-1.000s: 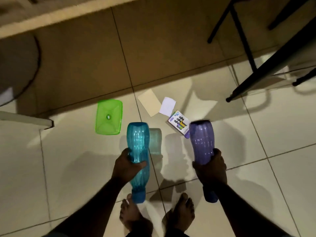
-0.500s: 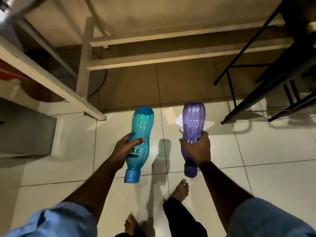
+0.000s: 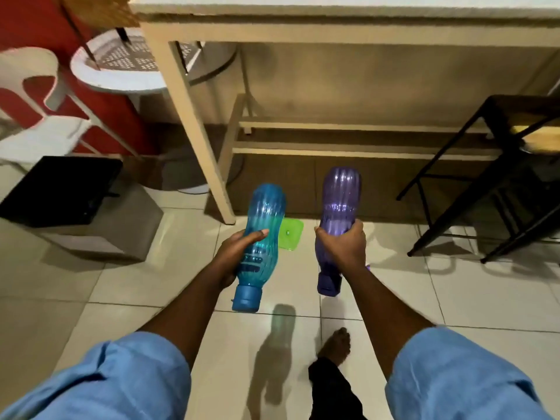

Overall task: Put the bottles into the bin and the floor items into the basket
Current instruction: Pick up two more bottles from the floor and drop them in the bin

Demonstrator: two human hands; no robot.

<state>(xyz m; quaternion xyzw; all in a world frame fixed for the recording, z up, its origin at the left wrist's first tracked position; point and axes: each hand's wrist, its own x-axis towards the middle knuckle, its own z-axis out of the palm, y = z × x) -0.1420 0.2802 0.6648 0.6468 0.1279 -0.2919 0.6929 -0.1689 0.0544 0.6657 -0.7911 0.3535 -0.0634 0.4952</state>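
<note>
My left hand [image 3: 235, 253] grips a blue plastic bottle [image 3: 263, 213] around its middle, cap end pointing back toward me. In my right hand [image 3: 345, 247] is a purple bottle [image 3: 341, 195], held the same way with its cap low. Both bottles hang above the tiled floor in front of me. A green plastic lid [image 3: 291, 233] lies on the floor between the two bottles, partly hidden behind the blue one. At the left stands a grey bin [image 3: 100, 234] with a black opening on top.
A cream table [image 3: 194, 116] stands ahead, its leg just beyond the blue bottle. A black metal frame [image 3: 454, 207] stands at the right. A white round perforated thing [image 3: 121, 74] and a white chair [image 3: 36, 86] stand at the far left. My bare foot [image 3: 335, 347] is on the tiles.
The view has lifted from the floor to the table and bin. Both hands still hold their bottles, now raised higher. The papers and card on the floor are out of sight.
</note>
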